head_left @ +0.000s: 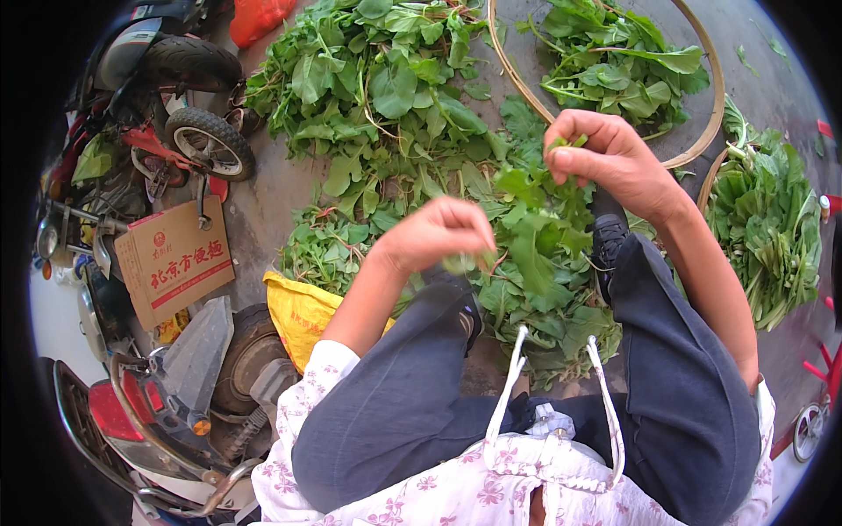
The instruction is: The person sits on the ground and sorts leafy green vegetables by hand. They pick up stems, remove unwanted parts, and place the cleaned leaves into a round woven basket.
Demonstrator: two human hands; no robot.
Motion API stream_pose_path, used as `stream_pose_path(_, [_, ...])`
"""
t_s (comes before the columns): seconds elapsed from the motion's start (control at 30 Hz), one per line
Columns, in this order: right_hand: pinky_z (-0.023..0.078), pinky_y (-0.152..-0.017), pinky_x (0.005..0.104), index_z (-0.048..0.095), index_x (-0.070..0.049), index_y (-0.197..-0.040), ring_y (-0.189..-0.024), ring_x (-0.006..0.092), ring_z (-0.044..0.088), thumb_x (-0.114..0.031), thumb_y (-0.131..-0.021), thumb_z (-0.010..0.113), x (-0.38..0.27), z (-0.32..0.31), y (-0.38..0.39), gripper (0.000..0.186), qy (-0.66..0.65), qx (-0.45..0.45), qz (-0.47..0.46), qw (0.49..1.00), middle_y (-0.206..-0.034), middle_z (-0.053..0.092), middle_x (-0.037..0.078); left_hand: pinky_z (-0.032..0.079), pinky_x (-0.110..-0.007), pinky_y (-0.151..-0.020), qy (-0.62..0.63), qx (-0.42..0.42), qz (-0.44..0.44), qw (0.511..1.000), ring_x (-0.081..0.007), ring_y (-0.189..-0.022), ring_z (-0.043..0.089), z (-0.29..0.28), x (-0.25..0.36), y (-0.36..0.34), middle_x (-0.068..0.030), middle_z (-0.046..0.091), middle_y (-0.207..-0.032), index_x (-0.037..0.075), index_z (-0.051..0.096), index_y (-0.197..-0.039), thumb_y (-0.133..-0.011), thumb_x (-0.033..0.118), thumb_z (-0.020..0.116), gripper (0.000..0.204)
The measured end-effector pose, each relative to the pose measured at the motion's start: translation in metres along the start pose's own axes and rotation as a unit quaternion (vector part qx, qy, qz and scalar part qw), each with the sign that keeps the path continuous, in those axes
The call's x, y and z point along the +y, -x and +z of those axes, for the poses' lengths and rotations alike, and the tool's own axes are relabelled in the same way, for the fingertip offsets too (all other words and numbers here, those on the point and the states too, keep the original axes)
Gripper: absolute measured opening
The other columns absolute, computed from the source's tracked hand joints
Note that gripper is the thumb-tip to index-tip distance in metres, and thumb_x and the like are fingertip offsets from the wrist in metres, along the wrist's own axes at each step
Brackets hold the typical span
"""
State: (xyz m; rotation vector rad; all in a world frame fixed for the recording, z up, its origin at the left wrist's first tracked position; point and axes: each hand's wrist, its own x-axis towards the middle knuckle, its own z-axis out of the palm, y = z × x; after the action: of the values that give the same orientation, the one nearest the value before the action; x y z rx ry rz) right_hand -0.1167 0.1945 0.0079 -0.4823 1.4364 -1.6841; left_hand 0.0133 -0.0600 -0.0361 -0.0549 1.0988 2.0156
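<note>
My right hand (593,156) is raised at the upper right, closed on the stems of a bunch of leafy greens (539,245) that hangs below it. My left hand (438,237) is lower and to the left, fingers curled together over a pale green bit, blurred, that I cannot make out. Beneath both hands, between my knees, loose greens (570,337) lie on the ground. A larger heap of leaves (368,79) spreads above them.
Round wooden-rimmed trays (715,105) hold more greens. A long-leaved pile (759,228) lies right. At left are parked two-wheelers (202,140), a flat cardboard box (175,254) and a yellow sack (298,307). My bent legs (675,368) frame the lower middle.
</note>
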Motion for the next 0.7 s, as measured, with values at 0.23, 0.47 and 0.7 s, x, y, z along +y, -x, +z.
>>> stream_pose_path(0.23, [0.034, -0.058, 0.0153, 0.063, -0.012, -0.097, -0.071, -0.0011, 0.047, -0.025, -0.096, 0.062, 0.001, -0.006, 0.0, 0.013, -0.093, 0.026, -0.028, 0.995, -0.077, 0.058, -0.007, 0.048, -0.041, -0.09, -0.557, 0.079, 0.055, 0.825, -0.0308, -0.098, 0.062, 0.016, -0.033, -0.025, -0.0151, 0.066, -0.104, 0.004, 0.069, -0.105, -0.079, 0.016, 0.074, 0.029])
stream_pose_path(0.47, [0.037, -0.06, 0.0144, 0.066, -0.005, -0.113, -0.071, -0.001, 0.05, -0.025, -0.097, 0.061, -0.017, 0.011, 0.001, 0.027, -0.144, -0.003, -0.033, 0.989, -0.079, 0.058, -0.006, 0.051, -0.044, -0.079, -0.591, 0.138, 0.258, 0.751, -0.0377, -0.095, 0.062, 0.017, -0.045, -0.073, -0.0152, 0.055, -0.121, 0.007, 0.058, -0.12, -0.074, 0.001, 0.067, 0.047])
stream_pose_path(0.7, [0.04, -0.063, 0.014, 0.061, -0.003, -0.12, -0.067, -0.0011, 0.044, -0.029, -0.1, 0.055, -0.034, -0.013, 0.008, 0.034, -0.178, 0.135, -0.177, 0.959, -0.086, 0.057, -0.007, 0.049, -0.032, -0.058, -0.474, 0.286, -0.017, 0.833, -0.0244, -0.058, 0.062, -0.021, -0.039, -0.047, -0.0154, 0.07, -0.088, -0.001, 0.066, -0.105, -0.083, 0.014, 0.071, 0.026])
